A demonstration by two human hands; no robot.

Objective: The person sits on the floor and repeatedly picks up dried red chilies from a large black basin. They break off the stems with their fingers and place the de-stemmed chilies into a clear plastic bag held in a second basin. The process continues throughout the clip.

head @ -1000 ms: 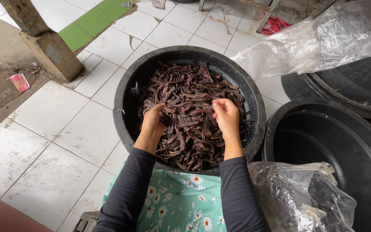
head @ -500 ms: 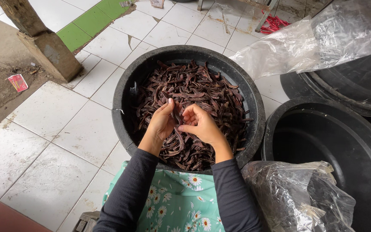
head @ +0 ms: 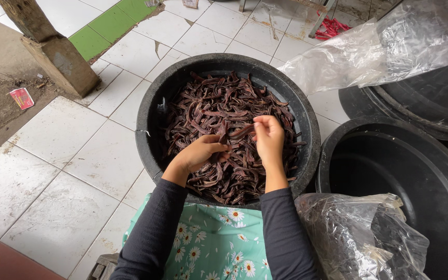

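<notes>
Nearest, a green lap cloth (head: 219, 249) printed with white daisies covered the person's knees, with two dark grey sleeves reaching forward over it. Just to the right lay a crumpled clear plastic bag (head: 361, 238) holding something dark. Beyond the cloth stood a round black tub (head: 149, 111), heaped with dark reddish-brown dried pods (head: 208, 111). Both hands were over the heap: the left hand (head: 199, 153) was curled, its fingers pinching one pod (head: 236, 134), and the right hand (head: 269, 139) gripped the other end of that same pod between thumb and fingers. To the right sat an empty black tub (head: 338, 155). Farther off, another clear plastic sheet (head: 369, 52) draped over a third black container, and a wooden post (head: 53, 49) stood on the white tiled floor (head: 53, 171).
</notes>
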